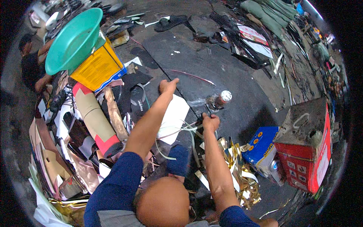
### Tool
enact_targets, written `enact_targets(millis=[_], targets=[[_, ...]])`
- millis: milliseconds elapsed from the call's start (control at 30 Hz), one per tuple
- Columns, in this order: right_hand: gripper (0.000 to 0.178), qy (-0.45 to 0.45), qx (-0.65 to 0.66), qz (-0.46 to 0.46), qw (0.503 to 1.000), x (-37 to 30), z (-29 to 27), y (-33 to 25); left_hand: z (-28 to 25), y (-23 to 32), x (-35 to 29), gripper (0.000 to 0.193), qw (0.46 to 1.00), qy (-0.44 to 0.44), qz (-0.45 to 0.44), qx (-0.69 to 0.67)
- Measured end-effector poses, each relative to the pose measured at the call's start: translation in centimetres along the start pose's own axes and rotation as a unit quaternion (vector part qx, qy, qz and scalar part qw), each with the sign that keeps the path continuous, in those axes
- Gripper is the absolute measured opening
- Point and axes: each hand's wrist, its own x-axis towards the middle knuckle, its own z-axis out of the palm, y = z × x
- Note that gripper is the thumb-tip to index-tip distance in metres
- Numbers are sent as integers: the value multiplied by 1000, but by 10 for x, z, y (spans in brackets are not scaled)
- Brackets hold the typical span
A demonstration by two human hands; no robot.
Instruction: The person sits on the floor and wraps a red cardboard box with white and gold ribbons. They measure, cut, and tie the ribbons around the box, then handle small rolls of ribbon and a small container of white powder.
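Observation:
My left hand [169,87] is closed just above a white sheet [177,109] that lies on the dark work surface. What its fingers grip is hidden. My right hand [211,122], also closed, is beside pale thin strips [166,156]. A small dark, thin piece shows at its fingertips, too small to name. Between the two hands a dark straight line crosses the surface; whether it is a cord or an edge I cannot tell. Beyond my right hand stands a small jar [225,97] with a whitish top. A thin pinkish strip [193,76] lies farther off.
To the left are a green basin [75,43] on a yellow tin [99,66], a beige-and-red roll [94,115], a wood piece [114,113] and material scraps [85,174]. A person's arm [44,81] shows there. Right: gold strips [242,170], blue box [261,145], red tin [302,162].

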Motion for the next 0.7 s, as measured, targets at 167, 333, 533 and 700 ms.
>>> enact_targets(millis=[167,333,533,700], targets=[[51,13,-34,-82,996,0,4,3,15,12,5,63,996,44,-82,-11],[42,-11,-32,-96,995,12,1,5,-3,-14,17,33,998,50,-12,34],[20,-224,48,-177,957,66,-24,51,-41,-38,-12,23,984,-41,-45,-170],[31,-351,-29,-239,905,34,-70,67,-42,-64,-48,17,969,207,129,31]])
